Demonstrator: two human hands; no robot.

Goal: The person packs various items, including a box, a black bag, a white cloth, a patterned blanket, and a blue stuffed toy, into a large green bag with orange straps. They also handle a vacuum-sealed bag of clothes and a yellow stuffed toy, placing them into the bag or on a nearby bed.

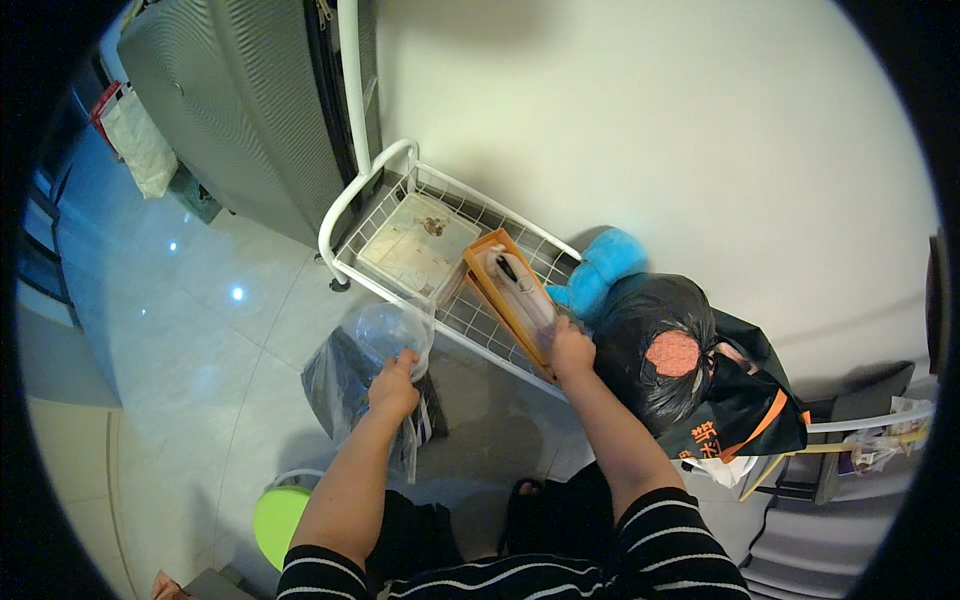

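My left hand [394, 388] is closed on the edge of a clear round plastic container [385, 330], held in front of a white wire-basket cart [470, 215]. Below that container is a clear plastic bag [330, 385] with something dark in it. My right hand [572, 350] grips the near end of a long, narrow orange box [482, 247], which lies slanted over the cart's basket. Inside the box is a whitish, wrapped-looking item [525, 293] with a black part; its kind is unclear. A pale, flat rectangular box [418, 245] sits at the basket's left end.
A large grey ribbed suitcase [240, 110] stands behind the cart at left. Right of the cart are a blue plush thing [612, 265], a stuffed black plastic bag [640, 310] and a dark green bag [770, 400]. A bright green round-topped object [280, 525] is on the floor near my left arm.
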